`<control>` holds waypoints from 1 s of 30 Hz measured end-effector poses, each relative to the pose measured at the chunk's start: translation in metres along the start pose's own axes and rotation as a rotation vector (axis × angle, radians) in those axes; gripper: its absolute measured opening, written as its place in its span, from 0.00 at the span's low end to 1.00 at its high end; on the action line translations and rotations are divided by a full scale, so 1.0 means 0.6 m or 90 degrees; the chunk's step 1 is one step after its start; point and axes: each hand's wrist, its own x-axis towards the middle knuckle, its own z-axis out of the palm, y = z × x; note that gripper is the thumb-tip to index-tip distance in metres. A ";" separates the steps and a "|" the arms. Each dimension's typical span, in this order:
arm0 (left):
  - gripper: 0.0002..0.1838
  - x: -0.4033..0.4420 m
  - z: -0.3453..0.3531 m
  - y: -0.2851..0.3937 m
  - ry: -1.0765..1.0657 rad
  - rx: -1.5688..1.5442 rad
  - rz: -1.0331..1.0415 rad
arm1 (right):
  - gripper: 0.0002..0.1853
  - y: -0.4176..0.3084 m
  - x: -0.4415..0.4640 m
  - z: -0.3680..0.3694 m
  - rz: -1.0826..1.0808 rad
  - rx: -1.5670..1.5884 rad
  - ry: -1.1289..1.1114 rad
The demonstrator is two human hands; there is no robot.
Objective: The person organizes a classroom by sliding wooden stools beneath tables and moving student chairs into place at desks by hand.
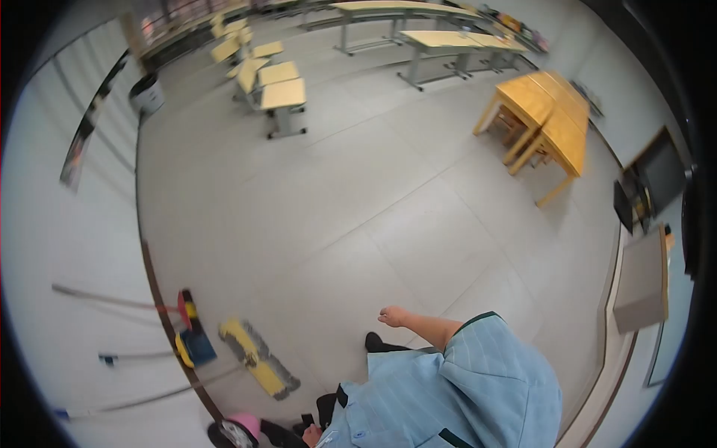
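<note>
My right hand (392,316) hangs out in front of my body above the floor, its fingers loosely curled with nothing visible in them. Below it shows my dark shoe (377,343). My left hand (311,434) is low at the bottom edge, mostly cut off beside my light blue shirt (396,399). Small dark things lie close around it, and its fingers are too hidden to read. Nearest on that side is a flat mop (258,360) with a yellow and grey head on the floor, its long handle leaning on the wall.
A red-handled broom (185,305) and a blue dustpan (196,347) stand by the left wall. Near them is a pink and black object (243,427). Wooden tables (549,104) stand at right, small desks (284,93) further back, a bin (147,95) far left, a lectern-like box (641,284) right.
</note>
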 end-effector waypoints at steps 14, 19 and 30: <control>0.14 0.132 0.221 0.564 -0.082 0.235 0.093 | 0.15 0.222 0.145 -0.189 0.328 0.104 0.007; 0.14 0.216 0.287 0.810 -0.110 0.289 0.115 | 0.13 0.147 0.263 -0.306 0.297 0.099 -0.221; 0.11 0.390 0.440 1.462 -0.115 0.251 0.402 | 0.16 0.092 0.650 -0.690 0.271 0.462 0.267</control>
